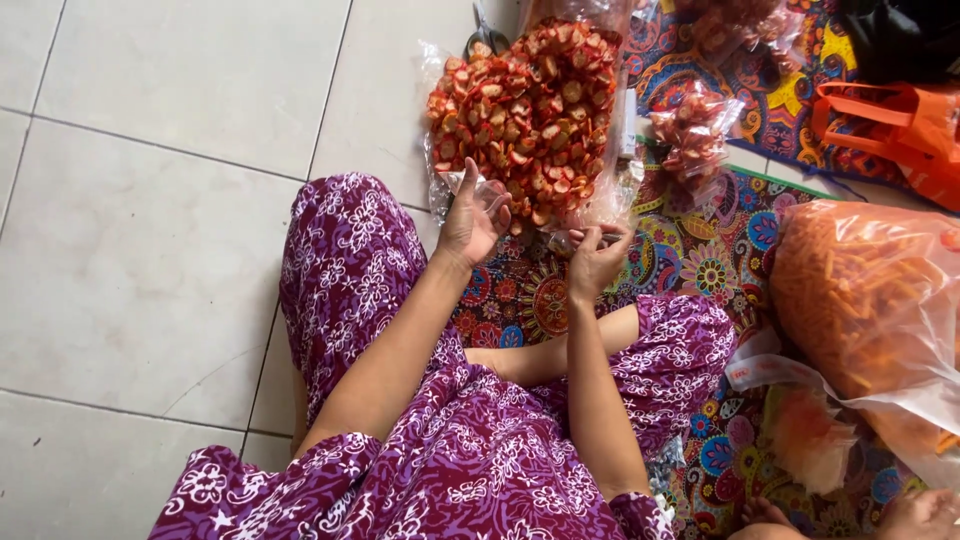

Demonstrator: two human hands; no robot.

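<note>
Red-orange chips (530,110) are heaped on clear plastic on the floor, just ahead of both hands. A small clear plastic bag (590,238) is pinched shut in the grip of the right hand (595,262). The left hand (472,218) is held open, fingers loosely curled, touching the heap's near edge. A patterned mat (720,270) lies beneath, with a large bag of orange sticks (865,290) at the right.

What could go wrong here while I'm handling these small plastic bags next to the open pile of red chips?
The pile of red chips sits on open plastic at the mat's edge, so pieces could slide onto the tiled floor. The left hand and right hand work a thin clear bag close to the pile; a tug might tear it or scatter chips. The large bag of orange sticks leans nearby and could slump.
</note>
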